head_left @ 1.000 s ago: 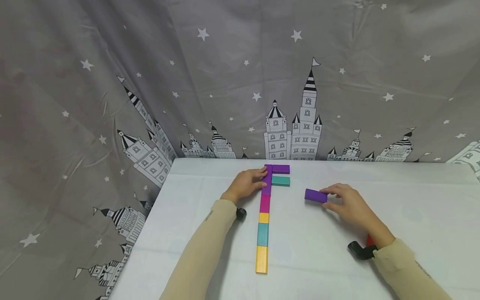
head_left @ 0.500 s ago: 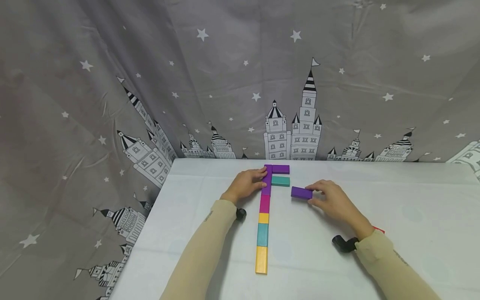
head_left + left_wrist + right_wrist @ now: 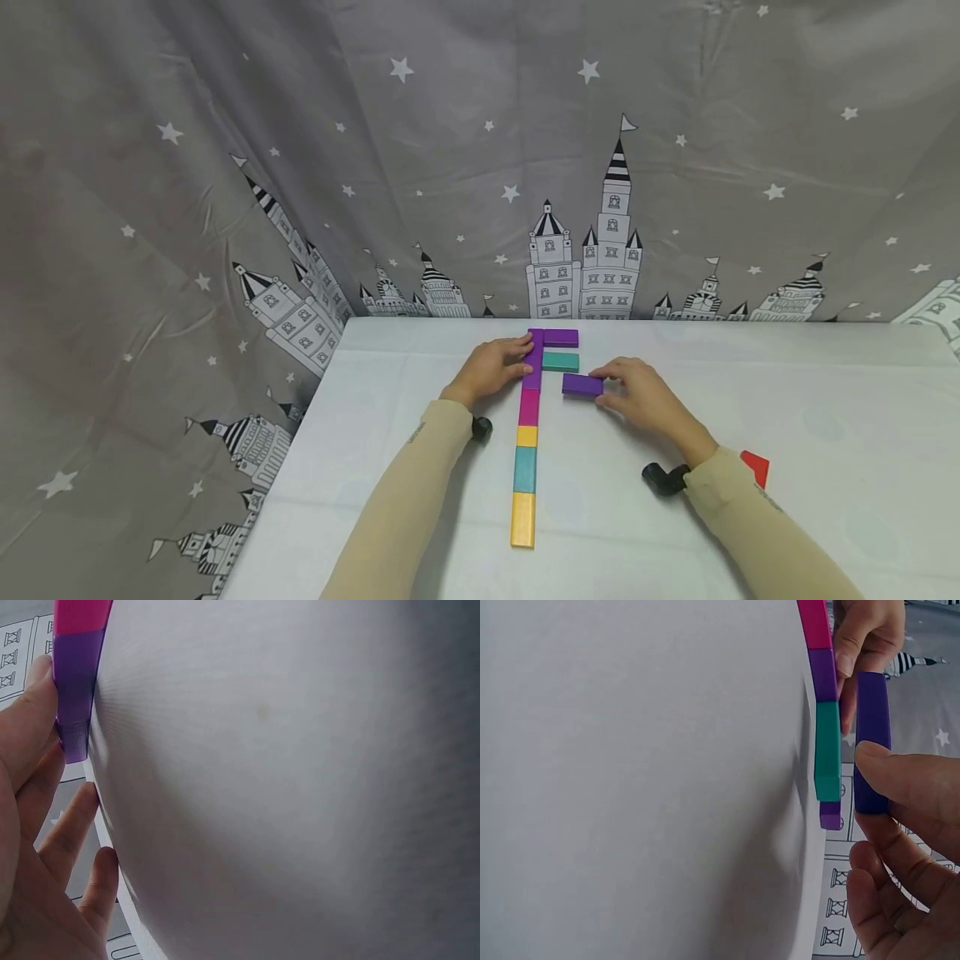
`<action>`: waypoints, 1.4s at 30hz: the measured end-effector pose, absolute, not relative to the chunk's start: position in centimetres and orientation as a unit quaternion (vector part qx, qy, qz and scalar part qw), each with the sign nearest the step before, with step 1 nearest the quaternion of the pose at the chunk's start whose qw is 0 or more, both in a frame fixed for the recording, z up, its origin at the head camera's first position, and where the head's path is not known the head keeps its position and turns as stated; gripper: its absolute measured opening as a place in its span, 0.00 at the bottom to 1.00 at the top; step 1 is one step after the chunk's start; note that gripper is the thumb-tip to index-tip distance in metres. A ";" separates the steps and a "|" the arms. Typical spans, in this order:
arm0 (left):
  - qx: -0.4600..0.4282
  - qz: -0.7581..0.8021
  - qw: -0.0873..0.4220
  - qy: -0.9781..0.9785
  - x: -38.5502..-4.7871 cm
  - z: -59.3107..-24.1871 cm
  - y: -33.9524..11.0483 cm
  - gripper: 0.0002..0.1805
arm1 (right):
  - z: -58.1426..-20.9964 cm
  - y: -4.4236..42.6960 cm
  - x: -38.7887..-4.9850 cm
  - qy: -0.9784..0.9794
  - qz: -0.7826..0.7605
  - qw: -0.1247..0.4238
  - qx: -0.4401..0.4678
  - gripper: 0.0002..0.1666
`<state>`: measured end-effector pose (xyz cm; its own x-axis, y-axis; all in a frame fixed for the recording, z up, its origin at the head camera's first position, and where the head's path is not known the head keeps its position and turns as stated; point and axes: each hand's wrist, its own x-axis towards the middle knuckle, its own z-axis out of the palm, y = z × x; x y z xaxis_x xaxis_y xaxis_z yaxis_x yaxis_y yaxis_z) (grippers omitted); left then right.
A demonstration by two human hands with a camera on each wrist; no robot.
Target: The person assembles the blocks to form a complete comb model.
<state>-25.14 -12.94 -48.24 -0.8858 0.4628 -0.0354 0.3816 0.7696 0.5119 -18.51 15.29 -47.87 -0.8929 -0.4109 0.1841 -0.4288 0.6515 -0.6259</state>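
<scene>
My left hand (image 3: pixel 487 371) rests at the left side of the purple block (image 3: pixel 533 381) at the far end of a column of blocks, thumb and fingertips touching it. In the left wrist view, the thumb lies against that block and the other fingers extend past it. My right hand (image 3: pixel 645 398) pinches another purple block (image 3: pixel 582 385) between thumb and fingers. This held block is raised off the table in the right wrist view and, in the head view, appears right of the column, nearer me than the teal block (image 3: pixel 560 362). Another purple block (image 3: pixel 561 338) lies beyond the teal one.
Nearer me, the column continues with a magenta block (image 3: pixel 528 407), a small yellow block (image 3: pixel 527 436), a blue block (image 3: pixel 525 469) and a yellow block (image 3: pixel 522 520). A red piece (image 3: pixel 756 468) lies partly behind my right sleeve. A grey curtain (image 3: pixel 450 150) hangs behind the white table (image 3: pixel 840 400).
My right hand has moved left with the held purple block, bringing it close to the column and the teal block. More of the red piece shows. My left hand stays in place.
</scene>
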 end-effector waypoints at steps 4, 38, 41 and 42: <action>0.225 0.252 0.080 0.938 -25.2 -48.3 -13.0 0.29 | -47.9 14.8 -18.8 -0.910 0.344 0.012 0.231 0.21; 0.223 0.249 0.078 0.939 -25.3 -48.4 -13.0 0.30 | -48.3 11.6 -20.2 -0.923 0.306 -0.028 0.230 0.21; 0.225 0.250 0.077 0.939 -25.4 -48.4 -13.0 0.30 | -48.3 11.5 -20.3 -0.926 0.300 -0.031 0.227 0.21; 0.226 0.249 0.077 0.939 -25.4 -48.4 -13.0 0.30 | -48.3 11.5 -20.3 -0.927 0.298 -0.032 0.226 0.21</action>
